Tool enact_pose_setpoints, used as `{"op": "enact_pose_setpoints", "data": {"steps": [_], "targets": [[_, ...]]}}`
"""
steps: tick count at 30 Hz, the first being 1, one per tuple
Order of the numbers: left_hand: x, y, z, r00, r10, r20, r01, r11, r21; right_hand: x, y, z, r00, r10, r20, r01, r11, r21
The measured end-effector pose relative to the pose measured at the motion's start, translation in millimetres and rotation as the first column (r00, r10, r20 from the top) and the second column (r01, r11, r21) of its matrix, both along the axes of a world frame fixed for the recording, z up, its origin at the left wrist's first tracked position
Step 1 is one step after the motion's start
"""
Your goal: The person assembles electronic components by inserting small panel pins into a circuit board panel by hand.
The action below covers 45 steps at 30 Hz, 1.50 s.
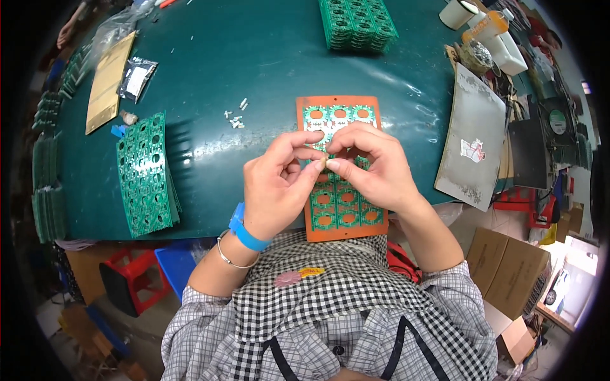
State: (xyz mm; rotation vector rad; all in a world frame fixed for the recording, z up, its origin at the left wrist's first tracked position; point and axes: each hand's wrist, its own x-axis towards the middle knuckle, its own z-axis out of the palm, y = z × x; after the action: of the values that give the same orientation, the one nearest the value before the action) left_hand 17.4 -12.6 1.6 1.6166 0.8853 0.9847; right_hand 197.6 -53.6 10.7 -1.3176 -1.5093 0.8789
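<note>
An orange-brown board (309, 232) lies flat at the table's near edge, carrying a green panel of circuit boards (347, 197) with rows of round openings. Over its middle, my left hand (279, 181) and my right hand (375, 166) meet at the fingertips. Both pinch one tiny pale yellowish piece (325, 161) between thumbs and forefingers; its kind is too small to tell. A blue band (249, 235) circles my left wrist. Several small pale parts (236, 120) lie loose on the table to the left of the board.
A bent stack of green circuit panels (143, 178) leans at the left, near a tan strip (111, 82) and a small bag (137, 79). More panels (358, 25) are piled at the back. A grey metal plate (467, 140) stands right, below a cup (457, 14) and bottle.
</note>
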Motion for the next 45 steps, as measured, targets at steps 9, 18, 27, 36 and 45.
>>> {"op": "enact_pose_setpoints", "data": {"steps": [9, 18, 27, 36, 45], "targets": [[2, -14, -3, 0.996, -0.048, -0.071, 0.055, 0.992, 0.112, 8, -12, -12, 0.995, 0.057, 0.087, -0.071, 0.983, 0.171], [-30, 77, -24, 0.798, 0.279, -0.535, 0.073, 0.836, 0.544, 33, -26, -9, 0.967, 0.042, 0.253, -0.011, 0.992, -0.122], [-32, 79, -38, 0.886, 0.279, -0.37, -0.047, 0.849, 0.526, 26, -24, -13, 0.934, 0.019, 0.356, 0.017, 0.995, -0.096], [-33, 78, -39, 0.907, 0.263, -0.328, -0.098, 0.891, 0.443, 24, -20, -17, 0.904, 0.002, 0.427, 0.008, 1.0, -0.022], [-33, 77, -40, 0.906, 0.254, -0.339, -0.091, 0.898, 0.43, 25, -19, -17, 0.884, 0.004, 0.468, 0.026, 0.998, -0.058]]}}
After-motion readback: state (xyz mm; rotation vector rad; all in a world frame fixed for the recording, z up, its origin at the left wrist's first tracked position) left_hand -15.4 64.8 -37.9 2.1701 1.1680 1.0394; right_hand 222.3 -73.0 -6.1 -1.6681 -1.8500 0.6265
